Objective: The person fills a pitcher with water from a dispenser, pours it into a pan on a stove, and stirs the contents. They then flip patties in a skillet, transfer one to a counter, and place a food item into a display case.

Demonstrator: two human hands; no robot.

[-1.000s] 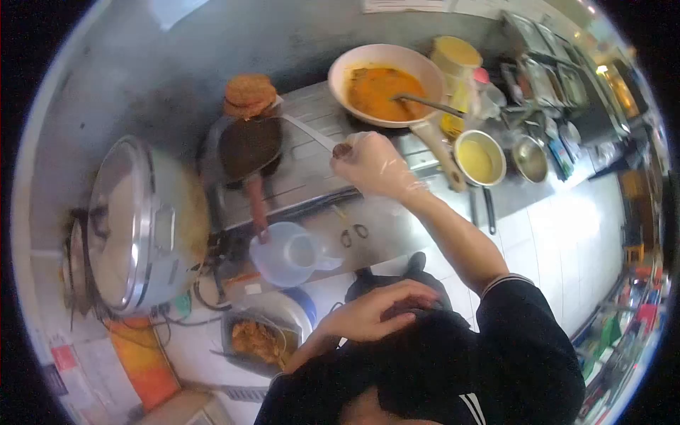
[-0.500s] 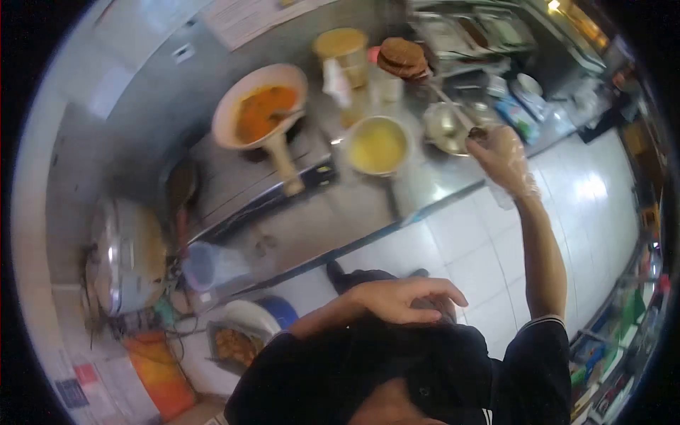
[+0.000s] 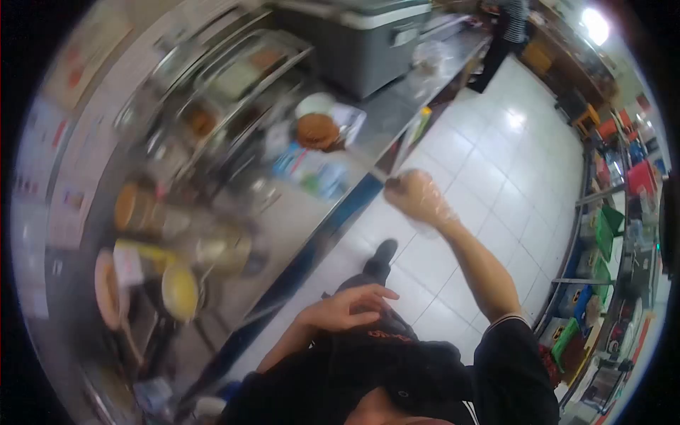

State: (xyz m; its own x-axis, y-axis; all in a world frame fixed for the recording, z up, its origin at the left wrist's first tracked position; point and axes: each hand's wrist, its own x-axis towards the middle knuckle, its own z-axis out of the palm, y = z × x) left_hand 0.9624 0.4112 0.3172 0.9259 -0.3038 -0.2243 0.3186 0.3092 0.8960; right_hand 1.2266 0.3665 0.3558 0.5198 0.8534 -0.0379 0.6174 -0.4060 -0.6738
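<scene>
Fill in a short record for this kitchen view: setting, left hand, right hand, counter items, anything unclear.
Setting: steel counter beside a white tiled floor
Left hand: bare, rests on the person's dark top, holds nothing
Right hand: in a clear glove, raised over the floor near the counter's edge, grip closed on a small dark item
Counter items: stack of brown patties, yellow-filled pot
Unclear: motion blur hides what the item is
</scene>
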